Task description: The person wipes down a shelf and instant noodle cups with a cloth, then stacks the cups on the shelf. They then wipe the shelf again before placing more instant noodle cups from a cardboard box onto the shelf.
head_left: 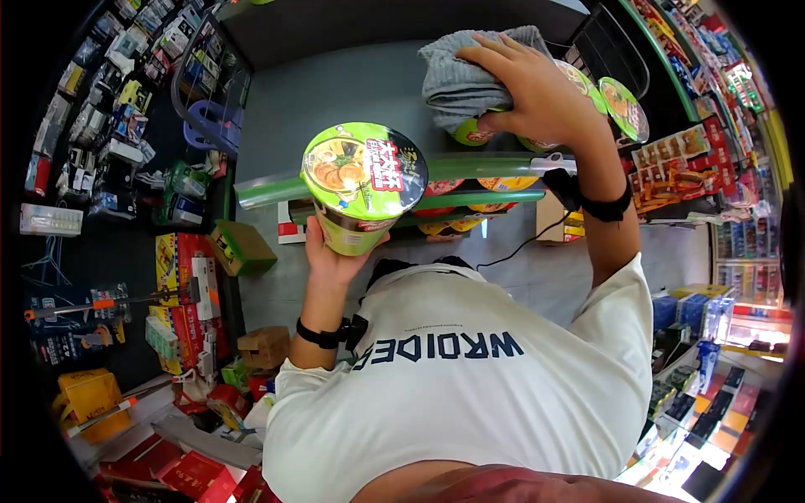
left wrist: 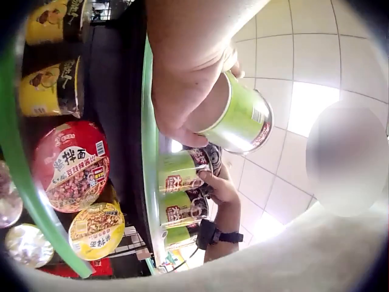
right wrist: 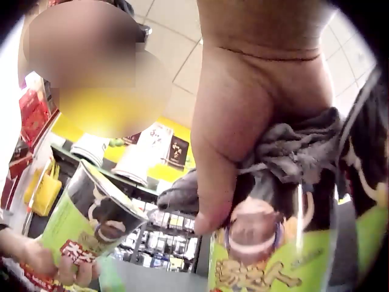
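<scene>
My left hand (head_left: 335, 256) grips a green noodle cup (head_left: 366, 172) from below, its lid tilted toward the head view. In the left wrist view that hand (left wrist: 188, 103) curls round the green cup (left wrist: 240, 118). My right hand (head_left: 537, 92) holds a folded grey cloth (head_left: 470, 75) over green cups standing at the shelf's right end. Seen from the right wrist, the hand (right wrist: 243, 115) has the cloth (right wrist: 292, 152) bunched under it, with the thumb near the top of a green cup (right wrist: 267, 261).
A green-edged shelf (head_left: 268, 191) runs across in front. Below it sit red and yellow noodle bowls (left wrist: 73, 164). Another green cup (head_left: 623, 109) stands at the right, near a wire rack (head_left: 616, 50). Boxes (head_left: 243, 248) stand at the left.
</scene>
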`<state>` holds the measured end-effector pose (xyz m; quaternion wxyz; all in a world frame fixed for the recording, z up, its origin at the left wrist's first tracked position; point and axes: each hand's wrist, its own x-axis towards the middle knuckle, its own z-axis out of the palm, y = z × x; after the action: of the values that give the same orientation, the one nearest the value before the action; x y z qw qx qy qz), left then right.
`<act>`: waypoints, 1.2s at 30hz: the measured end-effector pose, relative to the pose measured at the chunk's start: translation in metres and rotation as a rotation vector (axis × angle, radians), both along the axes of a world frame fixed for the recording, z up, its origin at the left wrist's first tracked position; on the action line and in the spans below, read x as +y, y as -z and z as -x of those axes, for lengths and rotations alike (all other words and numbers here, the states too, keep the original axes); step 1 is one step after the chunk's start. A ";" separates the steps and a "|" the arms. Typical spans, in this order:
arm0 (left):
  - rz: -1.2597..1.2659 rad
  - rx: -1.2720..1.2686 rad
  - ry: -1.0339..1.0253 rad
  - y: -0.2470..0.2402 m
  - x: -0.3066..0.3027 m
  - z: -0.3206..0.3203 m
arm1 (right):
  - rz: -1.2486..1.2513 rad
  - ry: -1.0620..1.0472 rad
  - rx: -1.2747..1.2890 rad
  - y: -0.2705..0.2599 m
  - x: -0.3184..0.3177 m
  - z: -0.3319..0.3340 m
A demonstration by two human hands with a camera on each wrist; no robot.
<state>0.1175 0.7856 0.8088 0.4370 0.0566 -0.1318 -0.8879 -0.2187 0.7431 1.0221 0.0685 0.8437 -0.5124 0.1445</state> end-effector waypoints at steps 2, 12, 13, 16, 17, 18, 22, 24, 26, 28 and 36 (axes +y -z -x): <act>-0.002 -0.006 -0.014 0.003 -0.002 -0.001 | 0.115 -0.041 -0.028 0.002 0.005 -0.001; -0.077 -0.096 -0.085 -0.011 -0.013 -0.030 | 0.477 -0.224 -0.141 0.029 0.031 0.001; -0.018 -0.062 -0.071 -0.017 -0.017 -0.030 | 0.467 -0.278 -0.181 0.028 0.037 0.003; 0.052 -0.191 -0.104 -0.039 -0.028 -0.032 | 0.562 -0.363 -0.619 0.036 0.058 0.011; 0.123 -0.193 -0.109 -0.048 -0.035 -0.035 | 0.572 -0.431 -0.880 0.035 0.070 0.009; 0.132 -0.195 -0.101 -0.060 -0.043 -0.034 | 0.426 -0.218 -1.253 0.055 0.093 0.022; 0.766 -0.543 -0.412 -0.155 -0.073 -0.004 | 0.990 0.359 -0.584 0.138 0.124 0.119; 0.944 -0.631 -0.589 -0.187 -0.100 0.016 | 1.028 0.390 -0.596 0.125 0.129 0.087; 1.085 -0.759 -0.691 -0.229 -0.109 0.041 | 0.811 0.581 -0.673 0.093 0.139 0.059; 1.320 -0.809 -0.671 -0.260 -0.121 0.062 | 0.704 0.543 -0.652 0.091 0.147 0.060; 1.703 -0.904 -0.719 -0.308 -0.118 0.153 | 0.816 0.461 -0.815 0.101 0.163 0.064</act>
<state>-0.0354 0.6673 1.1166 0.4817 0.0929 -0.8451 -0.2123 -0.2827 0.9064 0.9211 0.2139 0.4939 -0.5698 0.6210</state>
